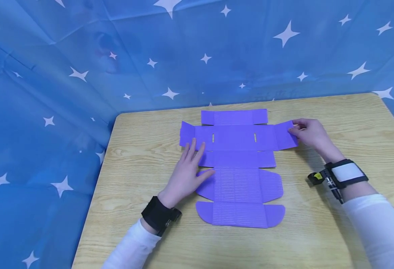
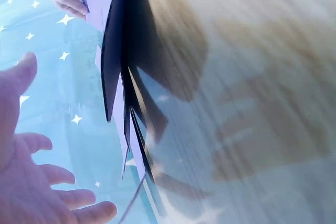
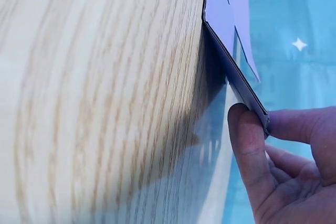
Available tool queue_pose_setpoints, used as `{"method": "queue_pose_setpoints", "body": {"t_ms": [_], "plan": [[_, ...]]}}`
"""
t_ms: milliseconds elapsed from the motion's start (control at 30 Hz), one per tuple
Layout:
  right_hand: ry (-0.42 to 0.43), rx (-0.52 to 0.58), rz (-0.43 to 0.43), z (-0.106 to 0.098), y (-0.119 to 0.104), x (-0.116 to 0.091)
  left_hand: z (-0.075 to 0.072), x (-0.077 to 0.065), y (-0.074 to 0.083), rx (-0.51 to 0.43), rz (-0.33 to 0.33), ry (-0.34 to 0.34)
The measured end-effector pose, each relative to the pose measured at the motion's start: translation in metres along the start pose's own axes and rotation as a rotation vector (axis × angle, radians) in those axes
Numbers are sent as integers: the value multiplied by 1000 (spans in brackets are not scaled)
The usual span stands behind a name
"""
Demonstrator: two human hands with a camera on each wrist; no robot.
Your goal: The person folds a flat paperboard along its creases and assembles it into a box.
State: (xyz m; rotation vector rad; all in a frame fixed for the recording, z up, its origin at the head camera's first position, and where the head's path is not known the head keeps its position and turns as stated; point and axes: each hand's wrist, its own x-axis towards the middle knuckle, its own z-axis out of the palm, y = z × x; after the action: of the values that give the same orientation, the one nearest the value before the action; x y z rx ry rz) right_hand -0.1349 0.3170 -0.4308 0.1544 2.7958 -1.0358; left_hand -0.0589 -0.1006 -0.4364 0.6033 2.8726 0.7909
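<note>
A purple cardboard box blank (image 1: 237, 158), unfolded, lies on the wooden table with several creased panels, side flaps and two small slots. Its right side flap (image 1: 285, 135) is lifted off the table, pinched at the outer edge between the thumb and fingers of my right hand (image 1: 308, 132). The right wrist view shows the thumb and fingertips (image 3: 251, 135) on either side of the flap's edge. My left hand (image 1: 187, 172), fingers spread and fairly straight, is over the blank's left edge. In the left wrist view that hand (image 2: 37, 187) appears apart from the cardboard.
The light wooden table (image 1: 143, 149) extends around the blank on all sides. Behind and to the left hangs a blue cloth (image 1: 183, 56) with white stars. The blank's left side flap (image 1: 187, 133) also tilts up from the table.
</note>
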Motion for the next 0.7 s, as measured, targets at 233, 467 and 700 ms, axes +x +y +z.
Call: {"method": "queue_pose_setpoints", "body": {"t_ms": [233,467,700], "plan": [[-36,-14,5,-8,-8,2,-5,18,18,36,42,-188],[-30,-37,-21,-9,-8,3,7,30,34,142,112,-354],[-12,-55,-28,-8,-6,2,21,34,53,291,189,-457]]}}
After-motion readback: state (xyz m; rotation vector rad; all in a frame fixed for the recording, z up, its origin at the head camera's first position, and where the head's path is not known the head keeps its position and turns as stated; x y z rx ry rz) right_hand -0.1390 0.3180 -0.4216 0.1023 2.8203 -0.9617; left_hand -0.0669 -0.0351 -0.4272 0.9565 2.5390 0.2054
